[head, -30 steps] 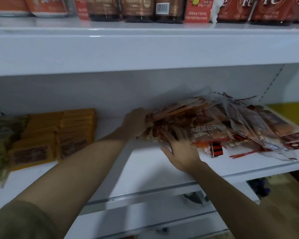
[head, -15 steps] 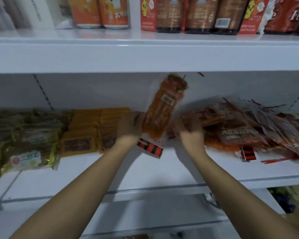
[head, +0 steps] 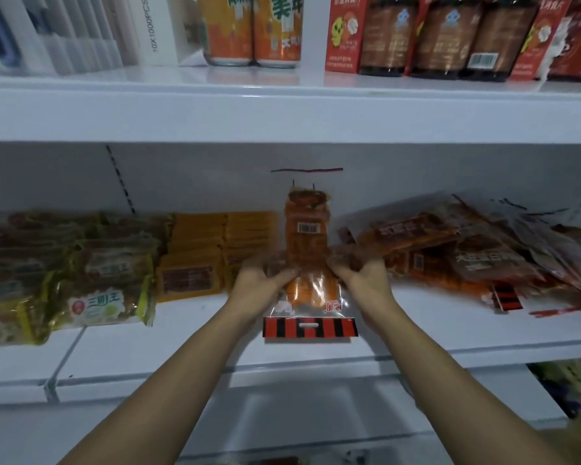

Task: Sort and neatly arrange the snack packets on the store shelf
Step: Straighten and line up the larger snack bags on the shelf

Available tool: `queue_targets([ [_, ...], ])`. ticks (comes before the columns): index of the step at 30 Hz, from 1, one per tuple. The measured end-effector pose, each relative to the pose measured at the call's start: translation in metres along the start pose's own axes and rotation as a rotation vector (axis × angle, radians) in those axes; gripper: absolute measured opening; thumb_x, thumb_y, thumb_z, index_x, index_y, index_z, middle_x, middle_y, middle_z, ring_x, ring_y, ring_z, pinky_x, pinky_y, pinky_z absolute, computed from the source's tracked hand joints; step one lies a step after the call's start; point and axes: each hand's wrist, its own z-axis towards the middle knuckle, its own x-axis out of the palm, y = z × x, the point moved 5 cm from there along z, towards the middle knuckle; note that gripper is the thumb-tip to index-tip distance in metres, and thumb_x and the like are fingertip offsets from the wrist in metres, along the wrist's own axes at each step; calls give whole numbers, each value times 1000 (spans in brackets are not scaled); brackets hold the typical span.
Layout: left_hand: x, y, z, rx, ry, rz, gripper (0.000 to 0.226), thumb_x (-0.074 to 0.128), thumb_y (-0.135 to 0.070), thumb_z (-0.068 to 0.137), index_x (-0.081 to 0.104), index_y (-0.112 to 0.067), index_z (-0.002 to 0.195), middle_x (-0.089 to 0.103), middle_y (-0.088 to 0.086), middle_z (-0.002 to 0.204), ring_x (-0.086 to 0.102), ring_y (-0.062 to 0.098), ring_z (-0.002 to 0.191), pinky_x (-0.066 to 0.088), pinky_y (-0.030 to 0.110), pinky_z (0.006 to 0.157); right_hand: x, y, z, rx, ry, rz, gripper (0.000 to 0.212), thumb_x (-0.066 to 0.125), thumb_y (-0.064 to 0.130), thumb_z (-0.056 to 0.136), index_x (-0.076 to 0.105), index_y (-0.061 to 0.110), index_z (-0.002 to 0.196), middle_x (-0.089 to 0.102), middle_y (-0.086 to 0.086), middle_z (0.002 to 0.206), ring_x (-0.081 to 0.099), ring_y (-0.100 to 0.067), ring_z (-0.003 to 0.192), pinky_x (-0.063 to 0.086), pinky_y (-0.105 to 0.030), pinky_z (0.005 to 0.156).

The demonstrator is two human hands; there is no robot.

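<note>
Now both hands, left (head: 261, 284) and right (head: 363, 277), are gripping one orange packet (head: 307, 243) by its sides, fingers curled around it, above the shelf (head: 188, 333), between yellow packets (head: 212, 250) and a loose pile (head: 467, 250).

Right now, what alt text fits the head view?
Both hands, left hand and right hand, hold an orange snack packet upright on a white shelf, between stacked yellow packets and a messy pile of orange packets.
</note>
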Motion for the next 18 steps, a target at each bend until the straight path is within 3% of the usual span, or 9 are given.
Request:
queue_targets([
  [3, 4, -1, 4, -18, 12, -70, 22, 71, -16, 94, 68, -20, 116, 74, 4, 111, 76, 16, 87, 59, 26, 73, -8, -1, 8, 14, 32, 8, 17, 73, 2, 90, 73, 15, 101, 76, -4, 91, 74, -14, 83, 60, -27, 74],
  [5, 3, -2, 10, -34, -11, -58, 18, 70, -15, 95, 71, -18, 112, 76, 1, 107, 75, 13, 90, 59, 29, 80, -17, 8, 15, -48, 24, -33, 20, 72, -5, 88, 73, 14, 94, 74, -1, 86, 69, -2, 73, 54, -18, 69],
  [8, -2, -16, 26, 49, -118, 146, 9, 69, -21, 97, 75, -22, 104, 73, -9, 102, 68, 10, 100, 52, 28, 90, -28, 18, 30, -104, 32, -38, 21, 68, -6, 91, 72, 14, 86, 70, 10, 70, 61, 3, 60, 47, -13, 62],
  [10, 0, -32, 33, 177, -141, 236, 17, 69, -21, 97, 70, -26, 81, 68, -13, 81, 63, -3, 80, 48, 20, 73, -33, 18, 38, -56, 62, 5, 21, 62, 2, 98, 71, 16, 85, 61, 12, 56, 53, -6, 50, 40, -23, 52],
  [12, 6, -39, 33, 212, -164, 293, 31, 67, -22, 98, 58, -18, 68, 50, -8, 59, 44, -2, 51, 32, 19, 51, -36, 14, 44, 46, 109, 181, 26, 50, 9, 104, 69, 11, 87, 62, 2, 58, 53, -17, 52, 38, -28, 49],
  [13, 8, -39, 34, 225, -178, 343, 31, 66, -23, 99, 58, -15, 70, 49, -3, 58, 43, 2, 47, 31, 24, 49, -36, 13, 46, 113, 146, 273, 32, 42, 15, 106, 70, 9, 90, 69, -2, 66, 60, -20, 56, 42, -27, 50],
  [15, 12, -35, 38, 264, -218, 435, 19, 63, -23, 100, 68, -14, 84, 65, 7, 70, 60, 13, 60, 44, 35, 57, -38, 12, 47, 222, 227, 376, 40, 34, 24, 106, 69, 8, 97, 77, -6, 84, 71, -20, 67, 51, -26, 55],
  [16, 15, -33, 39, 252, -214, 411, 14, 60, -19, 100, 71, -18, 92, 69, 6, 77, 66, 18, 70, 47, 35, 62, -40, 11, 48, 252, 239, 390, 37, 36, 25, 106, 69, 10, 99, 77, -7, 89, 74, -20, 71, 54, -28, 56],
  [18, 19, -28, 36, 165, -222, 249, 31, 48, -2, 102, 69, -24, 97, 71, -6, 80, 67, 14, 72, 48, 31, 65, -43, 5, 49, 271, 237, 330, 23, 52, 19, 101, 73, 15, 94, 78, -4, 89, 74, -19, 73, 58, -27, 57],
])
